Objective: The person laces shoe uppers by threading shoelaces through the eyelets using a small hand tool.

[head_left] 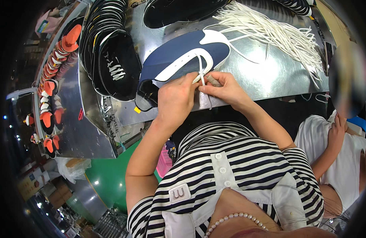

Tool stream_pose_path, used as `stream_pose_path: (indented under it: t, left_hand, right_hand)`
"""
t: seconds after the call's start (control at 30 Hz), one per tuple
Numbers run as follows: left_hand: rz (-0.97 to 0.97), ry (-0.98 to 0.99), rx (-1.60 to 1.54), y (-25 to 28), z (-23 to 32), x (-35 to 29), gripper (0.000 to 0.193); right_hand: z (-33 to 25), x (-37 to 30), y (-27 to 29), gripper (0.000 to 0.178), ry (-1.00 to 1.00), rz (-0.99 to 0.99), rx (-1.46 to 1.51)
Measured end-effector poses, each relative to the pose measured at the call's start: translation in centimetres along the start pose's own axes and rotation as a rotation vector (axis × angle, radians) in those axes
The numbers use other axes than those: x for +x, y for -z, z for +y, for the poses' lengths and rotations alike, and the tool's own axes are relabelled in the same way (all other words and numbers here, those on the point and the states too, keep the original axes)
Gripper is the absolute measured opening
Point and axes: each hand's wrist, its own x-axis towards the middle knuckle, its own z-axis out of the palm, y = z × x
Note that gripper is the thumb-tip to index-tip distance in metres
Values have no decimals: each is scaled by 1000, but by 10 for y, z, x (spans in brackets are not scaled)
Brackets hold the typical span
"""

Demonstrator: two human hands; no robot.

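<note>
A navy shoe upper (167, 55) with a white toe piece and a white eyelet strip lies on the metal table in front of me. One white shoelace (201, 65) runs from the eyelet strip down between my hands. My left hand (177, 95) is closed at the upper's near edge, its fingertips pinching by the eyelets and lace. Close beside it, my right hand (228, 89) pinches the shoelace between thumb and fingers. Something beige is wrapped around one right finger. The lace's exact path between the fingertips is hidden.
A bundle of white shoelaces (270, 33) lies at the far right of the metal table (266, 83). Stacked black uppers (117, 63) stand left, another black upper (179, 12) behind. Orange-and-white shoe pieces (52, 79) line the left rack. A person in white (329, 146) sits at right.
</note>
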Motion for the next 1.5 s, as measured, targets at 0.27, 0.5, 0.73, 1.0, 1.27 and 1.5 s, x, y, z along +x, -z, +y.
stream_pose_path:
  t: [0.27, 0.5, 0.73, 1.0, 1.27, 1.5]
  left_hand:
    - [56, 48, -97, 27, 7, 18, 20]
    - [348, 43, -377, 93, 26, 24, 20]
    - [-204, 95, -97, 28, 2, 9, 27]
    - [-419, 277, -10, 7, -4, 18, 27]
    - [-216, -42, 245, 17, 15, 16, 43]
    - [-361, 240, 195, -11, 17, 42, 37]
  right_hand:
    - [19, -60, 34, 24, 205, -236, -406]
    - [59, -137, 39, 25, 175, -126, -568]
    - [-11, -98, 44, 16, 147, 158, 74]
    - [-10, -11, 27, 14, 276, 197, -156]
    - [-20, 24, 25, 13, 487, 308, 52]
    - [-24, 43, 23, 13, 512, 322, 70]
